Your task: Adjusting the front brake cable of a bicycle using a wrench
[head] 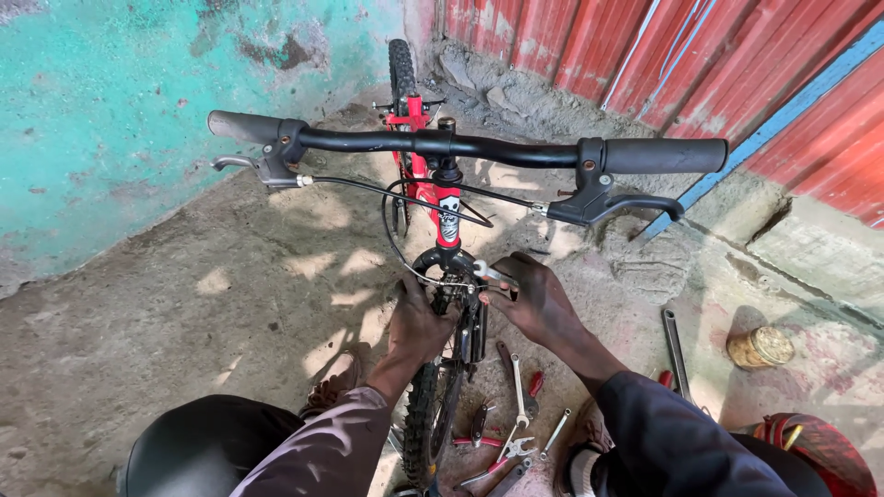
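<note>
A red and black bicycle (440,204) stands in front of me, its black handlebar (460,145) across the upper middle. My left hand (419,317) grips the front brake at the fork, just above the knobby front tyre (431,414). My right hand (534,296) holds a small silver wrench (491,272) against the brake bolt on the other side. Black brake cables (396,230) loop down from the levers to the brake.
Several tools, spanners and red-handled pliers (516,414), lie on the concrete ground by the wheel. A long wrench (675,345) and a small round tin (761,347) lie to the right. A turquoise wall (110,110) is at left, a red corrugated wall (737,55) at right.
</note>
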